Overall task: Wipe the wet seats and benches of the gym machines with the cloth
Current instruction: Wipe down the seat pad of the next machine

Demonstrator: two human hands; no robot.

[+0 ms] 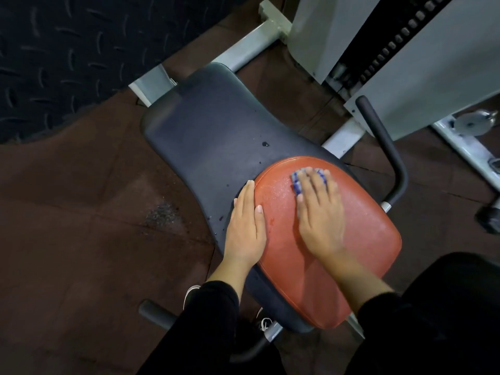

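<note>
Right hand [320, 212] flat, fingers straight, on blue-white cloth [297, 182] atop orange vinyl seat pad [311, 280]; left hand [246, 226] flat, fingers straight, at its edge.

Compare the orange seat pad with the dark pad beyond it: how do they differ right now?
The orange seat pad is bright and rounded; the dark pad is near-black, longer and lies farther from the person. The right hand presses the blue cloth flat on the orange pad; no cloth touches the dark pad. The left hand rests across both pads' shared edge. The orange pad shows fine droplets, the dark pad a few larger drops. Both are wet.
</note>
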